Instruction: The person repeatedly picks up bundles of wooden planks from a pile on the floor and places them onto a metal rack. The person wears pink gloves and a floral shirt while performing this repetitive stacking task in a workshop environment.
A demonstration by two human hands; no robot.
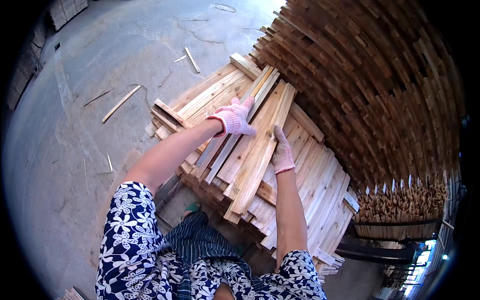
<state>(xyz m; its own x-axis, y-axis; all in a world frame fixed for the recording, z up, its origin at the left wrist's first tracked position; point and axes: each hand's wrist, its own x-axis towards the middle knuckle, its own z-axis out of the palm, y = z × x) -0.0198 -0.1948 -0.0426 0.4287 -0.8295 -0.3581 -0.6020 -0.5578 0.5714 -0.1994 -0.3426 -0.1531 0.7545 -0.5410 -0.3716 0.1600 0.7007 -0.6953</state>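
Observation:
My left hand point(235, 119), in a pink-and-white knit glove, lies over narrow wooden strips point(231, 145) with its fingers spread. The strips lie lengthwise on top of a stack of pale planks point(312, 175). Just right of it, my right hand point(283, 151), in a similar glove with greyed fingertips, grips the right edge of a long knotty plank point(261, 165). Some of its fingers are hidden by the plank's edge. That plank rests at a slant across the stack, beside a wider board point(260, 127), and its near end sticks out toward me.
A tall wall of stacked timber point(360, 85) rises along the right. Short offcuts point(169, 114) lie on the pile's left corner. Loose sticks point(121, 103) are scattered over the concrete floor point(65, 165). Another upright wood bundle point(400, 207) stands at the right, behind a dark bar point(377, 252).

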